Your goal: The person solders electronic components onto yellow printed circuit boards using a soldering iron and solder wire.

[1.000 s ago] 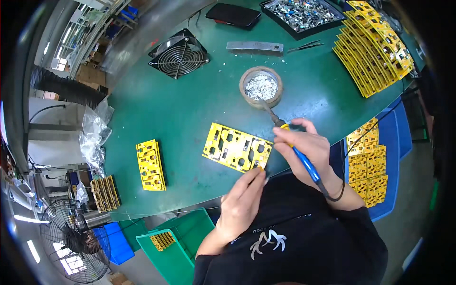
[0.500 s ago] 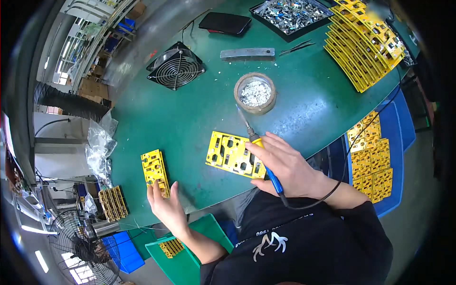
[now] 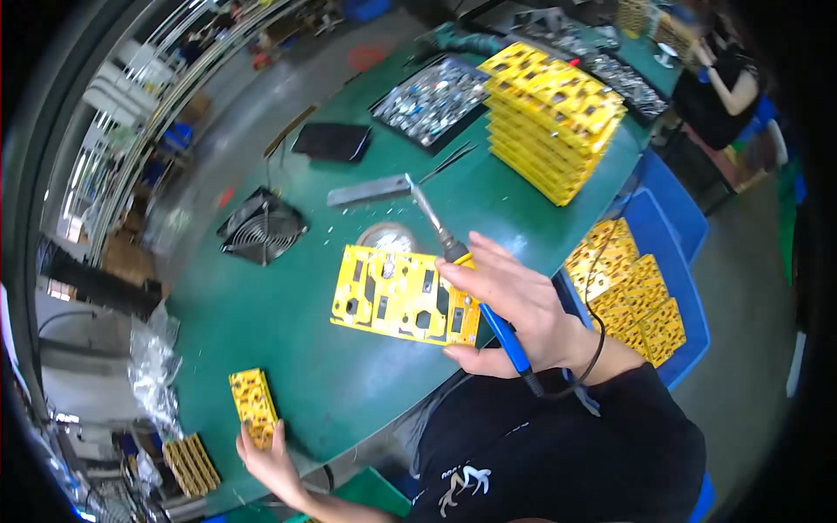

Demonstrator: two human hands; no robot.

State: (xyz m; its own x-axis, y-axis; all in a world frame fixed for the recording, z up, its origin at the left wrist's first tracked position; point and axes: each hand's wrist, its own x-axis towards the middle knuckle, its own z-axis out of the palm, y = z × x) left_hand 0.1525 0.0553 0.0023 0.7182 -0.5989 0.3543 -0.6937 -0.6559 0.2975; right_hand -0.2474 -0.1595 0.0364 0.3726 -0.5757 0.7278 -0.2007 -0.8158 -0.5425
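My right hand (image 3: 527, 305) is closed round a soldering iron (image 3: 501, 336) with a yellow and blue handle. Its bare metal tip points up and away. The same hand also grips the right end of a yellow circuit board panel (image 3: 401, 301), which has dark cutouts. This panel appears raised and covers part of a round bowl (image 3: 388, 234) of whitish bits. At the lower left, my left hand (image 3: 272, 462) has its thumb and fingers on either side of the near end of a smaller-looking yellow board (image 3: 253, 401) on the green table.
A tall stack of yellow panels (image 3: 545, 131) stands at the far right, beside a black tray of small parts (image 3: 432, 100). A metal bar (image 3: 366, 190), tweezers (image 3: 449, 161) and a small fan (image 3: 261, 228) lie beyond the bowl. Blue bins (image 3: 697, 336) hold more panels.
The view has swung to the right. My right hand has lifted the larger panel along with the iron, and it now overlaps the bowl. My left hand has closed on the smaller board's near end.
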